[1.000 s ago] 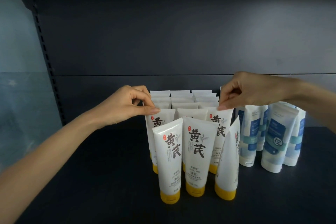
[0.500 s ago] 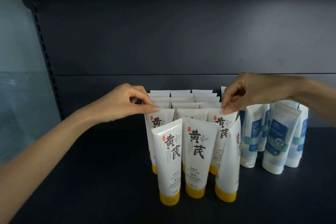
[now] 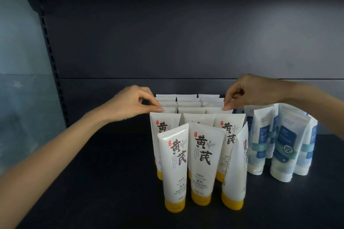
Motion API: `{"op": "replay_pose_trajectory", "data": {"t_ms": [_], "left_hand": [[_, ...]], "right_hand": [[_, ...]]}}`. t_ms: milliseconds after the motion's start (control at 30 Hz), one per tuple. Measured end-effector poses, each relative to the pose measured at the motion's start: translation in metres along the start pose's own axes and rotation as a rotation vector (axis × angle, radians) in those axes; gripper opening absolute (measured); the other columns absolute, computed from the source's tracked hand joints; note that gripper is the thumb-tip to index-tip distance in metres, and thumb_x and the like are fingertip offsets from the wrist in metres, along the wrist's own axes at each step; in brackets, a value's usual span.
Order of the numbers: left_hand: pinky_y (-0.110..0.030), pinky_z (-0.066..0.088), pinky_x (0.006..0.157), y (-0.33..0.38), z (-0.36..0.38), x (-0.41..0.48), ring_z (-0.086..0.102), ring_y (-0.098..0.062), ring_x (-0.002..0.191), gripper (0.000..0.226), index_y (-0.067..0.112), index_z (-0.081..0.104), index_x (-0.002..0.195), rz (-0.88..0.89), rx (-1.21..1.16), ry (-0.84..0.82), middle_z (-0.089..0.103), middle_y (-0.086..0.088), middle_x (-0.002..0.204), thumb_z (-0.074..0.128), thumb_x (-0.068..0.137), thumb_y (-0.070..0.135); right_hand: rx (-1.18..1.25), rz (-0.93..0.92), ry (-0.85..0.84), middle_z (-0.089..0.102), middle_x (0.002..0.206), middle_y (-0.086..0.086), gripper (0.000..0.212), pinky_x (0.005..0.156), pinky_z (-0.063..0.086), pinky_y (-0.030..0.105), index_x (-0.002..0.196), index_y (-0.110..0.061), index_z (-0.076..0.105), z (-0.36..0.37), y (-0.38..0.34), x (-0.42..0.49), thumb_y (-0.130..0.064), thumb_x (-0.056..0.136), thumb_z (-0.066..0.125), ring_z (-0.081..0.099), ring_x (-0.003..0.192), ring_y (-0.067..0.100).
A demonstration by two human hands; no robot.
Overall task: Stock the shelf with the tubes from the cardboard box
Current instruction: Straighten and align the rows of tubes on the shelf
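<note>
White tubes with yellow caps (image 3: 200,163) stand cap-down in three columns, several rows deep, on the dark shelf (image 3: 93,182). My left hand (image 3: 128,106) pinches the top edge of a tube in the left column (image 3: 168,110), behind the second row. My right hand (image 3: 249,93) pinches the top edge of a tube in the right column (image 3: 214,110) at the same depth. The front right tube (image 3: 234,169) is turned sideways and leans left. The cardboard box is out of view.
A group of white-and-blue tubes (image 3: 284,147) stands close to the right of the yellow-capped ones. The dark back panel (image 3: 186,42) rises behind them. A slotted upright (image 3: 52,65) runs along the left side, with a pale wall beyond it.
Both hands have moved from the tops of the second-row tubes to the row behind. The camera has drifted slightly.
</note>
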State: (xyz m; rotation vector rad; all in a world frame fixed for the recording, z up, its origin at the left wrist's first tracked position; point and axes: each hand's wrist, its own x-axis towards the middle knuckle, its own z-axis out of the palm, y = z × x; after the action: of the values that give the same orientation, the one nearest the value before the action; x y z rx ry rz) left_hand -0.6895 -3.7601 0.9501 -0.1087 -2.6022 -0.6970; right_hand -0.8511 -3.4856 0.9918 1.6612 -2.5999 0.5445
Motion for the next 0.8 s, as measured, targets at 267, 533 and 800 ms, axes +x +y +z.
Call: {"op": "replay_pose_trajectory", "data": {"t_ms": [267, 533, 800], "left_hand": [[-0.015, 0.035, 0.055, -0.004, 0.007, -0.002, 0.04, -0.004, 0.056, 0.019, 0.03, 0.074, 0.074, 0.04, -0.099, 0.065, 0.059, 0.022, 0.075, 0.068, 0.066, 0.045], [-0.014, 0.036, 0.056, -0.003, 0.01, -0.001, 0.043, -0.002, 0.057, 0.022, 0.029, 0.074, 0.076, 0.038, -0.095, 0.074, 0.06, 0.023, 0.076, 0.067, 0.065, 0.046], [-0.012, 0.037, 0.056, 0.001, 0.011, 0.0, 0.043, 0.0, 0.056, 0.014, 0.039, 0.072, 0.076, 0.003, -0.085, 0.042, 0.062, 0.011, 0.082, 0.068, 0.065, 0.047]], "right_hand": [[-0.005, -0.036, 0.035, 0.039, 0.045, -0.01, 0.018, 0.049, 0.032, 0.012, 0.064, -0.026, 0.069, 0.003, -0.001, -0.004, -0.029, 0.081, 0.073, 0.034, 0.045, 0.006], [-0.02, -0.026, 0.039, 0.042, 0.051, -0.003, 0.013, 0.049, 0.032, 0.013, 0.07, -0.02, 0.072, 0.003, 0.001, -0.005, -0.029, 0.08, 0.073, 0.035, 0.046, 0.007], [0.044, 0.008, 0.014, 0.041, 0.05, -0.005, 0.022, 0.048, 0.03, 0.013, 0.072, -0.02, 0.075, -0.001, 0.004, -0.011, -0.042, 0.072, 0.072, 0.033, 0.047, 0.007]]}}
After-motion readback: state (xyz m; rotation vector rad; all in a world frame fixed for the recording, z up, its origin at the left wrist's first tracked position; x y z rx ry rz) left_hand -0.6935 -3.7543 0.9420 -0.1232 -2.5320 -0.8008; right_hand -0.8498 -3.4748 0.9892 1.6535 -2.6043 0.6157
